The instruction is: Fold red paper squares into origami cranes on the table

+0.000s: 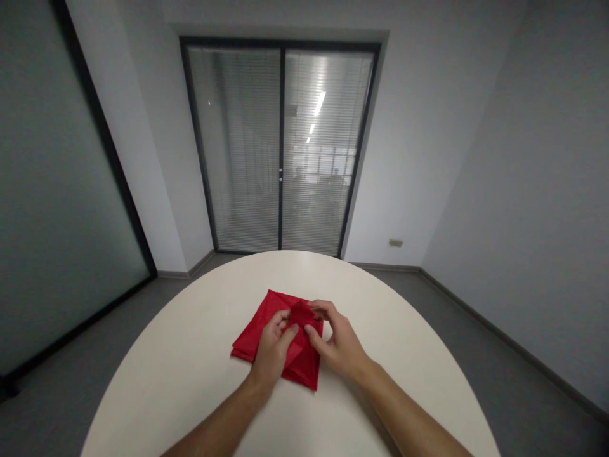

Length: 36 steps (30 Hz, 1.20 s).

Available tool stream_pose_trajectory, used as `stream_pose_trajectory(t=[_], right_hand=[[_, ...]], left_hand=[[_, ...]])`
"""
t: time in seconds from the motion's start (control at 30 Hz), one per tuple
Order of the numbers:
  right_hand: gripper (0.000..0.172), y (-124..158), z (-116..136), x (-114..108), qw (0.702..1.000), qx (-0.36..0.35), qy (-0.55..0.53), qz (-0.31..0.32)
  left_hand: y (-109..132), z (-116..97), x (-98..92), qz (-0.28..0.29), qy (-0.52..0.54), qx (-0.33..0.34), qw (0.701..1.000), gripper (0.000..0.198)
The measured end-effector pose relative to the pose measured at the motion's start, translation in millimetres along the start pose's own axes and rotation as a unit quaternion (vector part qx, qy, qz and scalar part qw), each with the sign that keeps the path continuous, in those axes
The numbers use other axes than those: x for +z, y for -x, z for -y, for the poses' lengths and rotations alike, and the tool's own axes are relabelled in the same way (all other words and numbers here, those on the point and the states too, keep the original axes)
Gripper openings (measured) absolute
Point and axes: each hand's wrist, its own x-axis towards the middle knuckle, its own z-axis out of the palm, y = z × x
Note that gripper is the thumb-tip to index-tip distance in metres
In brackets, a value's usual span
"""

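Observation:
A red folded cloth [254, 327], perhaps a napkin, lies on the white round table in several layers, one corner pointing away from me. My left hand [275, 346] pinches a raised fold near its middle between thumb and fingers. From the other side my right hand [335, 336] grips the same raised part, its thumb close to the left thumb. Between the fingertips the fabric stands up in a small dark-red peak. Both wrists come in from the near edge, and parts of the cloth are hidden under the hands.
The round white table [181, 381] fills the foreground. Beyond it stand glazed double doors [280, 152] with blinds. A frosted panel [61, 190] is at the left, and a wall socket [395, 242] sits low on the right part of the back wall.

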Motion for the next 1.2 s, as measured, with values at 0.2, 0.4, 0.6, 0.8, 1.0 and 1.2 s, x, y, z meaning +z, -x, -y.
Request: stream_pose_trajectory(t=[0.2,0.4,0.6,0.8,1.0,1.2], right_hand=[[0.026,-7,-1,-11,0.997,-0.061,0.006,0.046],[0.032,-9,-2,-16,0.996,-0.065,-0.013,0.054],[0.04,-8,-6,-20,0.996,-0.043,-0.04,0.066],[0.05,-8,-15,-8,0.989,0.044,-0.144,-0.003],[0.045,-11,-16,-4,0.981,0.08,-0.167,-0.053],[0.037,-10,-16,-4,0.983,0.099,-0.11,-0.109]], left_hand=[[3,-5,2.1,0.029,0.131,-0.038,0.99,0.027],[-1,-2,-1.5,0.014,0.083,0.024,0.996,0.013],[-8,2,-7.2,0.029,-0.016,0.105,0.994,0.009],[-2,0,-16.3,0.034,-0.123,0.111,0.986,0.025],[-1,-1,-14.3,0.052,-0.136,0.069,0.987,0.034],[-4,2,-5.0,-0.014,-0.179,0.06,0.982,0.026]])
